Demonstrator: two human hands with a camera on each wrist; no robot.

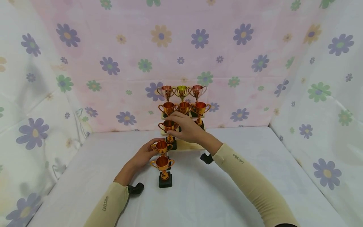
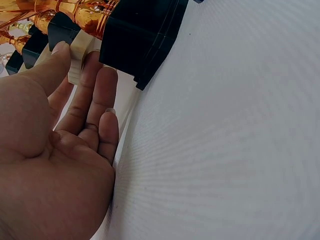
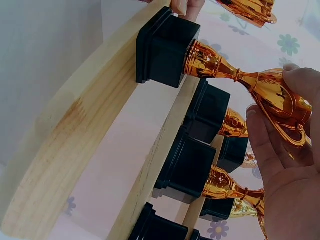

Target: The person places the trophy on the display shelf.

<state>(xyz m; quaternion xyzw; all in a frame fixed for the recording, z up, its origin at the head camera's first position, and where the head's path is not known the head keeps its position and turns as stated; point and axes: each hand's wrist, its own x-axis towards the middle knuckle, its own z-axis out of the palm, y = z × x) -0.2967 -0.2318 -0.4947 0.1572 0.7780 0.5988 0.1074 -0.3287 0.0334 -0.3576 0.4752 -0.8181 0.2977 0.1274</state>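
Note:
My right hand (image 1: 185, 127) pinches a copper-coloured trophy (image 3: 270, 90) by its cup, thumb on one side and fingers on the other. Its black square base (image 3: 167, 47) sits at the left end of the lowest board (image 1: 188, 146) of a tiered wooden stand. At that stand's left side, my left hand (image 1: 146, 154) holds the end of a wooden board (image 2: 79, 55) between thumb and fingers. Close to the left hand, two more copper trophies, a nearer one (image 1: 162, 164) and a farther one (image 1: 161, 146), stand upright on the table.
Behind, trophies fill the higher boards, with a gold one (image 1: 181, 91) between two pinkish ones in the top row. A copper trophy (image 1: 200, 108) stands at the right. The white table (image 1: 241, 189) meets flower-patterned cloth walls (image 1: 181, 63) at the back and sides.

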